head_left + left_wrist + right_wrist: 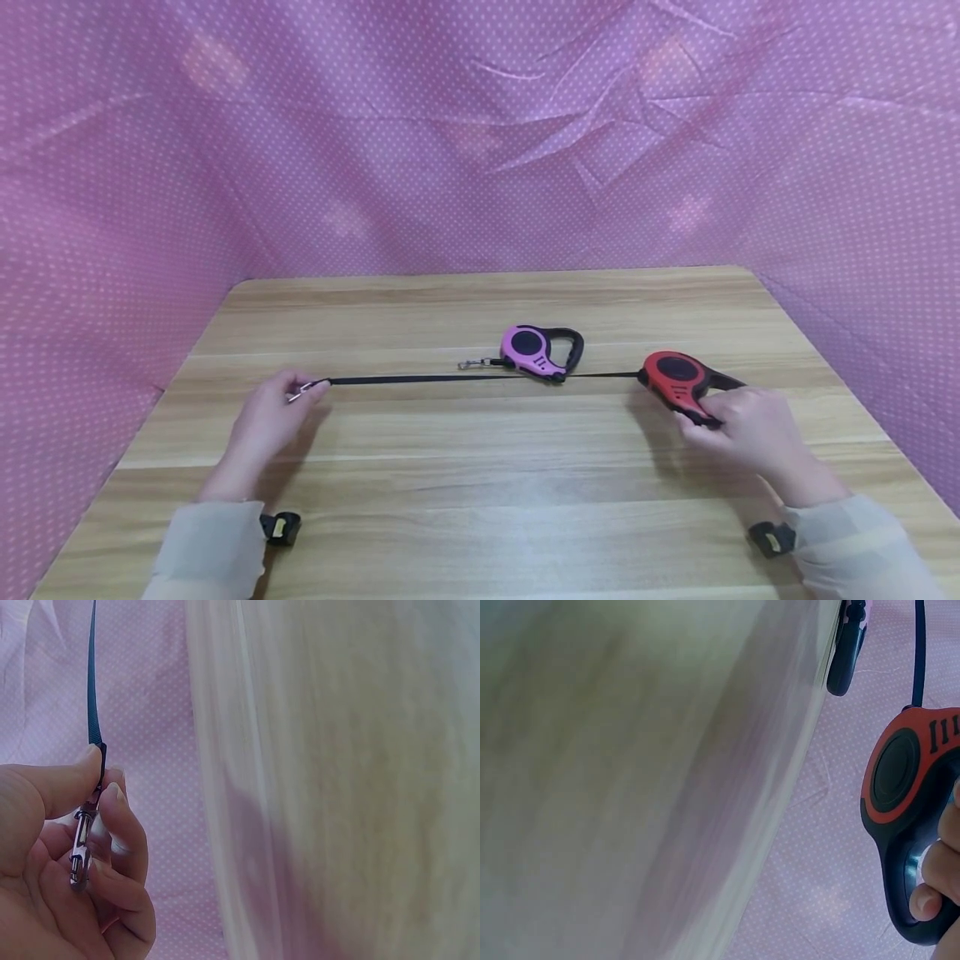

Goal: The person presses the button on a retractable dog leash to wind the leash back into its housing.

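Note:
My right hand (750,429) grips the black handle of a red retractable dog leash (677,379), fingers through its loop, as the right wrist view also shows. From the casing a black strap (420,379) runs taut to the left, just above the table. At its far end my left hand (272,417) pinches the strap between thumb and fingers. A metal clip (81,847) hangs from that end against the left palm. Behind the strap lies a pink retractable leash (525,348) with a black handle, its own small metal clip (474,364) pointing left.
The wooden table (480,492) has rounded back corners. Pink dotted cloth (450,167) hangs behind it and along both sides. Small black devices sit at both wrists, one by the left cuff (282,528) and one by the right cuff (772,540).

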`<move>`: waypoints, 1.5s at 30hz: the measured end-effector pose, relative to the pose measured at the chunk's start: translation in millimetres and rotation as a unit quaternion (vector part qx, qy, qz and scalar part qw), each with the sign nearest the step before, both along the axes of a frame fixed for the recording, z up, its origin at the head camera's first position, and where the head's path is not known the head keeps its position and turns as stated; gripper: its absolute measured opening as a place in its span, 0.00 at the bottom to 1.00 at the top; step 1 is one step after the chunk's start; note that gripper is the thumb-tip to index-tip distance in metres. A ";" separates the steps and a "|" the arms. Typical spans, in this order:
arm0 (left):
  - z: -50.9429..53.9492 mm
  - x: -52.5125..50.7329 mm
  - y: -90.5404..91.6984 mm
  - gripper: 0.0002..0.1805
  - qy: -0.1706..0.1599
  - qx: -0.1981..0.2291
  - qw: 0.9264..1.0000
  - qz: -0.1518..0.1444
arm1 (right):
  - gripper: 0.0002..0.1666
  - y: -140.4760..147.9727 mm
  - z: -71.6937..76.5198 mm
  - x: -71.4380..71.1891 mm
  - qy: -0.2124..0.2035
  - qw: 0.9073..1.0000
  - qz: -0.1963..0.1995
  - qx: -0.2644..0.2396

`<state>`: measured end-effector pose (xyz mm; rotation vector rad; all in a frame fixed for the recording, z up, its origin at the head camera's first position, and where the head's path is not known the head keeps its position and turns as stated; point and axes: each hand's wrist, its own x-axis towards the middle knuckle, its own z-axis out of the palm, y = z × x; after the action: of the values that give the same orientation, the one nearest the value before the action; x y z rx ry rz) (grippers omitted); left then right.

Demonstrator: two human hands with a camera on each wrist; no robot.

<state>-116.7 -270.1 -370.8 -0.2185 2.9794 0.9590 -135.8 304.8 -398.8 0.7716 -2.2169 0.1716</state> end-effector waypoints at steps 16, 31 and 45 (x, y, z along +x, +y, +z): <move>3.9 -1.2 0.6 0.29 -0.005 -0.009 1.000 0.000 | 0.41 -1.7 4.4 -2.2 -0.001 1.000 0.012 -0.017; 9.8 -4.9 0.6 0.29 0.011 -0.012 1.000 -0.004 | 0.37 5.3 6.4 -7.7 0.008 0.997 0.060 -0.036; 11.2 -6.0 5.9 0.28 0.017 -0.014 1.000 -0.010 | 0.38 -2.4 7.9 -12.9 0.008 0.997 0.070 -0.031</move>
<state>-122.7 -264.1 -359.6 -0.1744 3.0205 0.9290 -148.7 302.4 -390.9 0.8907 -2.1339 0.3005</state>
